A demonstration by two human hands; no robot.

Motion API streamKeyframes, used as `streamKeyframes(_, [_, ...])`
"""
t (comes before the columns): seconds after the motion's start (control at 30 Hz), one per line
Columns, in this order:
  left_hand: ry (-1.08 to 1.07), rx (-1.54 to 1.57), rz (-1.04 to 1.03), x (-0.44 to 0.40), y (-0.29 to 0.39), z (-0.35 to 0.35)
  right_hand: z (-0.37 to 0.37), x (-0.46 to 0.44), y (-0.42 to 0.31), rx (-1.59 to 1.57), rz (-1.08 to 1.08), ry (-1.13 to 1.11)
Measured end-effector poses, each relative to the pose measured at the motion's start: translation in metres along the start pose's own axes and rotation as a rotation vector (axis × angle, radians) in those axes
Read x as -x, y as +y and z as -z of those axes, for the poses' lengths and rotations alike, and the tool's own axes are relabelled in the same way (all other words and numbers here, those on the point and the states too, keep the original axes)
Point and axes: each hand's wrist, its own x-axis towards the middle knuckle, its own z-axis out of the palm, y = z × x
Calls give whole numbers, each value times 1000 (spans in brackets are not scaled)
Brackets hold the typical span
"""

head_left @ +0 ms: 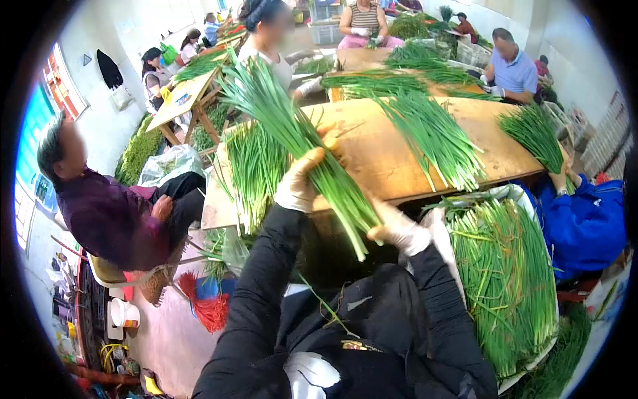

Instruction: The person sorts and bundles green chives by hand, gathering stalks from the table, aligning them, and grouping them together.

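My left hand (300, 183), in a pale glove with yellow fingertips, is closed around a bunch of green garlic chives (316, 159). The bunch slants over the table edge, leaves pointing up and left, pale stem ends low and right. Close beside those stem ends is my gloved right hand (404, 229), with thumb and fingers apart; its fingers are slightly blurred, and I cannot tell how firmly it touches the stems. A pile of chives (256, 166) lies on the wooden table (372, 156) left of the bunch, and another pile (432, 139) lies to the right.
A white-lined crate (546, 253) full of chives stands at my right. A seated person in purple (109, 199) is at my left, and a blue sleeve (585, 219) is at my right. Several people work at farther tables. Red strings (205, 302) hang at lower left.
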Motion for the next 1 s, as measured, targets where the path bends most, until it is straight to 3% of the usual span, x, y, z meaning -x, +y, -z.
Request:
streamKeyframes(0.03, [61,-16,-27,-1,-7,-7,-10,-10,-2,-6,-52,-113])
streamKeyframes(0.1, [2,91,-87,-9,-18,-8,-46,-18,-6,-224,-83,95])
streamKeyframes(0.17, [35,-7,-90,-14,-15,-18,-54,-28,12,-447,-148,268])
streamKeyframes(0.23, [16,-110,-67,-22,-7,-25,-41,-42,16,-173,-210,429])
streamKeyframes(0.3, [-5,-395,-142,-41,8,-30,-22,-64,22,142,-105,546])
streamKeyframes(0.43, [13,-650,-237,-68,26,-39,8,-99,48,99,-28,577])
streamKeyframes(0.5, [26,-712,-310,-71,19,-23,13,-105,75,209,-131,501])
streamKeyframes(0.53, [39,-754,-275,-70,17,-17,19,-108,120,233,-252,422])
streamKeyframes(0.63, [181,-770,-228,-72,12,0,0,-90,113,177,-117,541])
streamKeyframes(0.67, [76,-727,-292,-73,14,0,-4,-85,93,72,-218,483])
streamKeyframes(0.7, [17,-526,-234,-78,16,21,-7,-84,92,278,-125,521])
streamKeyframes(0.77, [173,-589,-60,-90,21,4,-1,-75,70,-316,-245,399])
streamKeyframes(0.8, [176,-630,-77,-94,19,5,6,-75,56,-298,-110,479])
streamKeyframes(0.83, [300,-598,94,-98,22,11,22,-63,22,-132,-245,532])
streamKeyframes(0.87, [406,-680,88,-105,16,19,36,-59,12,-343,-321,626])
streamKeyframes(0.9, [511,-763,82,-109,10,28,60,-51,17,-375,-184,655])
streamKeyframes(0.93, [485,-840,79,-96,9,15,85,-42,11,-222,-299,692])
streamKeyframes(1.0, [304,-928,84,-102,-12,58,139,-12,44,-359,-420,746])
